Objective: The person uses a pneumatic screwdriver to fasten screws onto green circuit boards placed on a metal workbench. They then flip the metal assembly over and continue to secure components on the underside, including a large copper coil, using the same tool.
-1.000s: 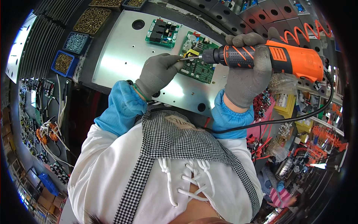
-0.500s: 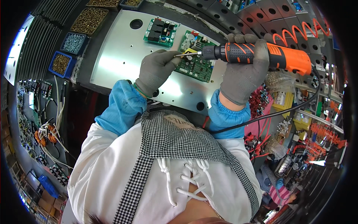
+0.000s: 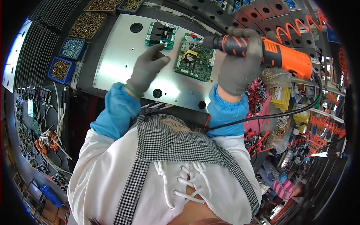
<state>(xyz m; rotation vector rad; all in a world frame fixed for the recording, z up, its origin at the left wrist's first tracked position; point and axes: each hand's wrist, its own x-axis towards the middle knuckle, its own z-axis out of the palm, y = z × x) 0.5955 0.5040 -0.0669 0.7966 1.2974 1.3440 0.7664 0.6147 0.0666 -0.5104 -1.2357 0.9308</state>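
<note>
Lengthwise, the orange power screwdriver [image 3: 275, 54] slants gently, pointing upper left.

Apron [image 3: 176, 148]: tan patch [image 3: 175, 124] on the chest, bearing dark lettering in one line. The cloth creases across it; wording not legible. Larger board [image 3: 198, 66] and smaller board [image 3: 161, 35]: any print on the parts is too small to read. Driver [image 3: 279, 56]: any marking on the orange and black casing cannot be made out. Readable text: none.
</note>
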